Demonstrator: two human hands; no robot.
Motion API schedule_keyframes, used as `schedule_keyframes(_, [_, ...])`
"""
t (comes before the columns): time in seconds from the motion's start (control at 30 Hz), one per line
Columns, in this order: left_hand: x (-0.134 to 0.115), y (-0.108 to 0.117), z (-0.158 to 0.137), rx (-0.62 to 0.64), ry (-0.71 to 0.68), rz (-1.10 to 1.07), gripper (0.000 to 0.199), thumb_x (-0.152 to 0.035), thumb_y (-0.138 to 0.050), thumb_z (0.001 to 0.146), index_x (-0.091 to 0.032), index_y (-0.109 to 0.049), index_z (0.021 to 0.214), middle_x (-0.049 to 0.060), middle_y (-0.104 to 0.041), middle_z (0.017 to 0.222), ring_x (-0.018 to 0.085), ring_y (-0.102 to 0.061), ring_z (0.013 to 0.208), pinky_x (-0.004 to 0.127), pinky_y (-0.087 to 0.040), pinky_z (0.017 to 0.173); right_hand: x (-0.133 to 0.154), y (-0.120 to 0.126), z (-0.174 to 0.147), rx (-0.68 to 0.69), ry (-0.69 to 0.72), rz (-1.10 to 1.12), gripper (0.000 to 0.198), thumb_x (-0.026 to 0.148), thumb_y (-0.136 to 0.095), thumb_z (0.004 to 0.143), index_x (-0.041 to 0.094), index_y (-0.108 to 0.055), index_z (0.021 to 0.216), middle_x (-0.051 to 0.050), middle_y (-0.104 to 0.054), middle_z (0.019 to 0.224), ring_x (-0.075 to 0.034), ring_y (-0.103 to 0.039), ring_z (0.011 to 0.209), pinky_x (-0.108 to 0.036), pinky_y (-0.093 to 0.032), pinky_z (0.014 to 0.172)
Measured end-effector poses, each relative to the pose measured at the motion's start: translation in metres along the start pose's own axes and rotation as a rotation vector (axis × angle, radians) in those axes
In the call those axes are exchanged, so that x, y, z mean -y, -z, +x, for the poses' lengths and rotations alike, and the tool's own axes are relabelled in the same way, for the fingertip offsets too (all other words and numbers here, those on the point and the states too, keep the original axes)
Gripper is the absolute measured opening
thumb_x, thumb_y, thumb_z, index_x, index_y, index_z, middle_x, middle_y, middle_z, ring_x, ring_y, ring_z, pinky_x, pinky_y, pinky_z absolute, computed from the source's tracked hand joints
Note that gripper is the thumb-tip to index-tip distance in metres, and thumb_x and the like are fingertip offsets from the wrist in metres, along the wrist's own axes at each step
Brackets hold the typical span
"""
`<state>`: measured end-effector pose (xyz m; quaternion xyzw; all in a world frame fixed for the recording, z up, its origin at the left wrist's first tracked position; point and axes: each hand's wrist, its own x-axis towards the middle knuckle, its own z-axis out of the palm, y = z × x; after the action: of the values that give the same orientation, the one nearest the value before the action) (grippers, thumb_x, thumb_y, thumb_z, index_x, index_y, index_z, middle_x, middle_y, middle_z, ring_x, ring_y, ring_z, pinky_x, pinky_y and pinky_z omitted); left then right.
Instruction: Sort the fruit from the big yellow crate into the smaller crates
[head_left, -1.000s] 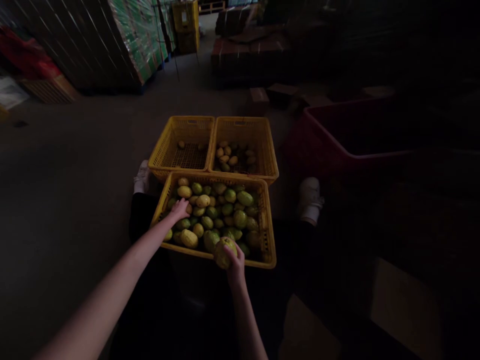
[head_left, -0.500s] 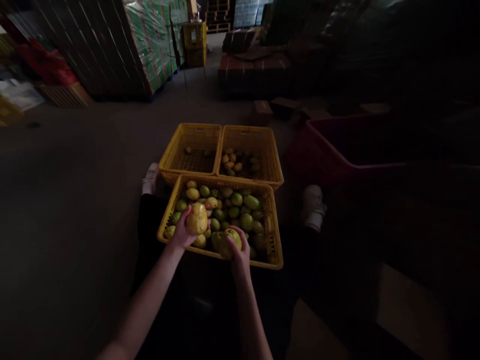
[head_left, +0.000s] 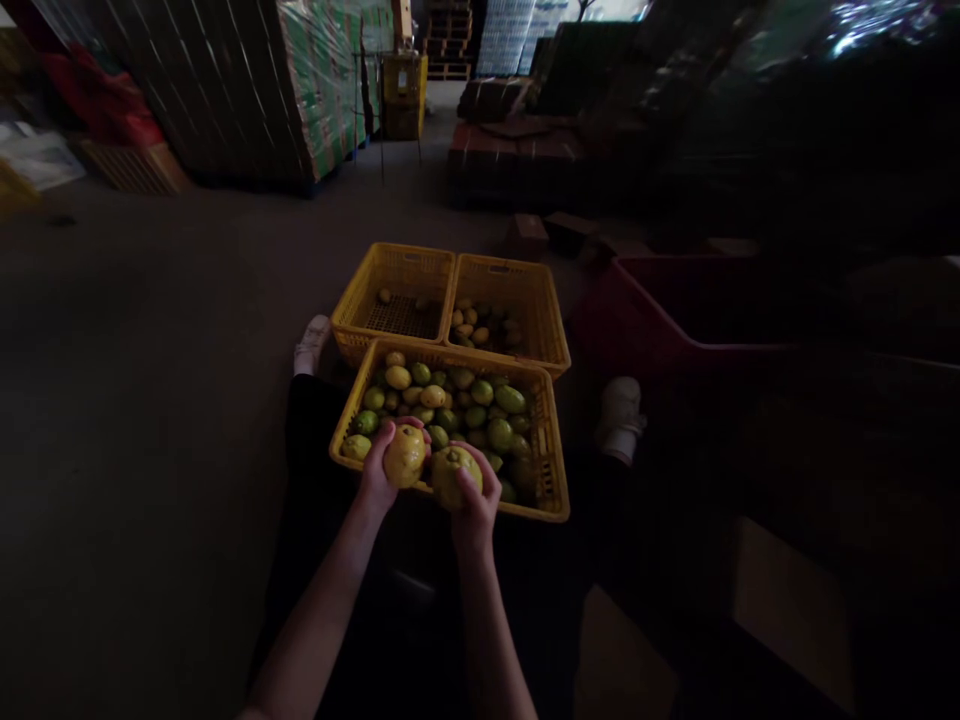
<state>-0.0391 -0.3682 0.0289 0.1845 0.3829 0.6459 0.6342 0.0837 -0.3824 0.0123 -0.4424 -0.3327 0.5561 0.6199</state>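
My left hand (head_left: 380,470) is closed around a yellow lemon (head_left: 406,457), its fingers partly hidden behind the fruit. Close beside it, my right hand (head_left: 480,500) grips a yellow-green lemon (head_left: 454,478) with the thumb on its near side. Both lemons are held above the near edge of a yellow plastic crate (head_left: 556,480). Many green and yellow lemons (head_left: 499,434) lie in that crate, some in deep shadow.
Behind stand two more yellow crates: the left one (head_left: 352,305) has a couple of fruits, the right one (head_left: 551,320) several. A dark red bin (head_left: 652,300) is at the right. Cardboard (head_left: 787,610) lies near right. Wrapped green stacks (head_left: 330,100) rise at the back left.
My hands have drawn closer together, bringing the two lemons side by side. The right lemon has turned so its stem end shows. The view has shifted slightly.
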Motion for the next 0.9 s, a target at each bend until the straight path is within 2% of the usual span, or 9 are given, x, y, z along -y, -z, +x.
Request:
schedule_keyframes(0.1, [-0.002, 0.001, -0.007, -0.002, -0.243, 0.12, 0.035, -0.051, -0.065, 0.07, -0.017, -0.067, 0.079, 0.005, -0.066, 0.073, 0.019, -0.062, 0.07, 0.031, -0.05, 0.069, -0.004, -0.009, -0.008, 0.048, 0.161, -0.104, 0.031, 0.041, -0.068, 0.068, 0.02, -0.075, 0.089, -0.005, -0.071, 0.089, -0.025, -0.063, 0.086, -0.035, -0.049, 0.079])
schedule_keyframes(0.17, [-0.004, 0.003, -0.01, 0.024, -0.336, 0.171, 0.032, -0.049, -0.063, 0.071, -0.018, -0.069, 0.078, 0.006, -0.068, 0.074, 0.02, -0.062, 0.072, 0.032, -0.05, 0.071, -0.004, -0.012, -0.011, 0.066, 0.223, -0.136, 0.031, 0.044, -0.064, 0.071, 0.02, -0.074, 0.089, -0.005, -0.069, 0.089, -0.025, -0.062, 0.087, -0.036, -0.047, 0.081])
schedule_keyframes(0.33, [-0.007, 0.005, -0.013, -0.033, -0.431, 0.232, 0.025, -0.042, -0.062, 0.071, -0.019, -0.071, 0.073, 0.007, -0.069, 0.088, 0.024, -0.061, 0.096, 0.032, -0.049, 0.086, -0.001, -0.019, -0.014, -0.005, 0.18, 0.01, 0.029, 0.047, -0.061, 0.074, 0.023, -0.062, 0.091, -0.002, -0.062, 0.087, -0.021, -0.058, 0.082, -0.032, -0.047, 0.075])
schedule_keyframes(0.43, [-0.005, 0.004, -0.011, -0.085, -0.274, 0.16, 0.025, -0.042, -0.063, 0.069, -0.018, -0.069, 0.072, 0.004, -0.066, 0.079, 0.019, -0.062, 0.084, 0.029, -0.05, 0.077, -0.003, -0.023, -0.011, -0.083, 0.074, 0.109, 0.024, 0.047, -0.059, 0.078, 0.023, -0.055, 0.081, 0.001, -0.057, 0.082, -0.016, -0.058, 0.08, -0.028, -0.048, 0.076])
schedule_keyframes(0.53, [0.001, 0.007, -0.007, -0.187, -0.032, 0.0, 0.033, -0.048, -0.063, 0.07, -0.017, -0.068, 0.079, 0.002, -0.064, 0.072, 0.016, -0.061, 0.066, 0.028, -0.051, 0.063, -0.012, -0.022, -0.005, -0.153, -0.159, 0.166, 0.031, 0.053, -0.059, 0.078, 0.022, -0.055, 0.076, 0.003, -0.059, 0.073, -0.014, -0.059, 0.069, -0.026, -0.049, 0.066])
schedule_keyframes(0.63, [0.006, 0.014, -0.003, -0.32, 0.128, -0.124, 0.032, -0.05, -0.06, 0.076, -0.019, -0.065, 0.084, 0.001, -0.066, 0.073, 0.017, -0.063, 0.066, 0.03, -0.054, 0.064, -0.028, -0.014, 0.004, -0.226, -0.353, 0.184, 0.041, 0.062, -0.059, 0.075, 0.022, -0.057, 0.075, 0.003, -0.063, 0.064, -0.015, -0.06, 0.058, -0.026, -0.05, 0.056])
schedule_keyframes(0.73, [0.008, 0.024, 0.0, -0.383, 0.268, -0.199, 0.025, -0.044, -0.054, 0.085, -0.021, -0.062, 0.08, 0.002, -0.068, 0.075, 0.018, -0.066, 0.071, 0.034, -0.057, 0.069, -0.043, -0.001, 0.013, -0.29, -0.37, 0.133, 0.046, 0.067, -0.058, 0.074, 0.022, -0.058, 0.071, 0.003, -0.065, 0.059, -0.016, -0.063, 0.056, -0.027, -0.052, 0.055])
schedule_keyframes(0.83, [0.011, 0.032, 0.001, -0.389, 0.301, -0.221, 0.024, -0.043, -0.054, 0.086, -0.022, -0.063, 0.078, 0.004, -0.069, 0.078, 0.021, -0.069, 0.079, 0.037, -0.058, 0.073, -0.05, 0.015, 0.021, -0.337, -0.379, 0.111, 0.049, 0.069, -0.054, 0.076, 0.021, -0.063, 0.075, 0.0, -0.07, 0.061, -0.02, -0.067, 0.058, -0.031, -0.054, 0.053])
schedule_keyframes(0.9, [0.014, 0.037, 0.001, -0.36, 0.282, -0.214, 0.029, -0.049, -0.055, 0.083, -0.022, -0.063, 0.08, 0.005, -0.07, 0.081, 0.024, -0.07, 0.083, 0.041, -0.059, 0.075, -0.05, 0.026, 0.023, -0.23, -0.333, 0.117, 0.05, 0.068, -0.052, 0.078, 0.02, -0.066, 0.081, -0.003, -0.072, 0.065, -0.023, -0.07, 0.062, -0.034, -0.055, 0.053])
